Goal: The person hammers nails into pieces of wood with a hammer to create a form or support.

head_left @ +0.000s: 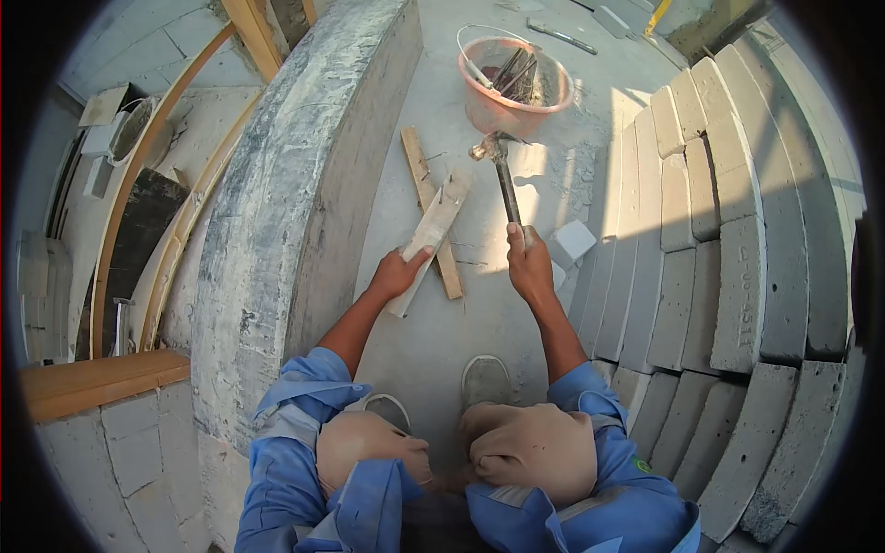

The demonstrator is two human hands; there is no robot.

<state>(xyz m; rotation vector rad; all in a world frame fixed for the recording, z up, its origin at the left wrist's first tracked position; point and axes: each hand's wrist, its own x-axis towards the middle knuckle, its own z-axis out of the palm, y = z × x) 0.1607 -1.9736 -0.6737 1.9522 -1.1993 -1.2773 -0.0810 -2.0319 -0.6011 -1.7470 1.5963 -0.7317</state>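
My left hand [398, 275] is closed round the lower part of a pale wooden piece [431, 226], which slants up to the right and has nails near its top end. Behind it, crossing underneath, a browner wooden strip [449, 267] with nails sticking out lies on the floor. My right hand [530, 263] grips the dark handle of a claw hammer [505, 180]. The hammer is held upright, its head just to the right of the pale piece's top end and apart from it.
A pink bucket [505, 112] with metal pieces in it stands ahead. Stacked concrete blocks [678, 203] line the right side. A thick concrete wall [277, 184] runs along the left. A white block [575, 240] lies right of my right hand.
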